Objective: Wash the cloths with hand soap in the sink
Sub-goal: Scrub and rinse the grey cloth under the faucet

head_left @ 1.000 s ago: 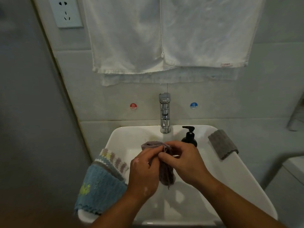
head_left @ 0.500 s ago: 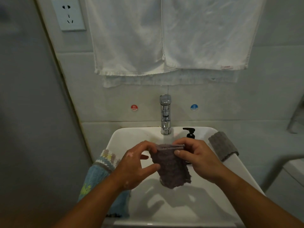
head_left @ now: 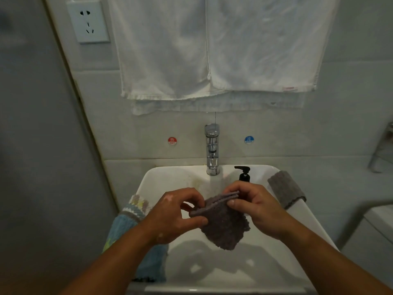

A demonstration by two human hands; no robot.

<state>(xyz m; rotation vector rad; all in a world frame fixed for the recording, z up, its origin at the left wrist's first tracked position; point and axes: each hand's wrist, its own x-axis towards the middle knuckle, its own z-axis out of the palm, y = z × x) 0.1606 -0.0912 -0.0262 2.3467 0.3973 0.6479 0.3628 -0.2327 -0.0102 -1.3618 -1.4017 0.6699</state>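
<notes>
A small purple-grey knitted cloth (head_left: 225, 226) hangs folded above the white sink (head_left: 302, 228). My left hand (head_left: 176, 216) pinches its left upper edge between thumb and fingers. My right hand (head_left: 255, 209) pinches the right upper edge. Behind my right hand stands a black hand soap pump bottle (head_left: 244, 174), partly hidden. A chrome tap (head_left: 212, 150) rises at the back of the basin, with a stream of water below its spout. A grey cloth (head_left: 286, 189) lies on the right rim. A blue cloth with a striped border (head_left: 127, 228) drapes over the left rim.
White towels (head_left: 214, 50) hang on the wall above the tap. A wall socket (head_left: 88, 21) sits at the upper left. Red hot (head_left: 172, 140) and blue cold (head_left: 248, 139) stickers flank the tap. A grey wall closes the left side.
The bunched cloth has been unfolded and now hangs spread between both hands. My left hand has taken hold of its left edge, and the cloth sits a little lower over the basin.
</notes>
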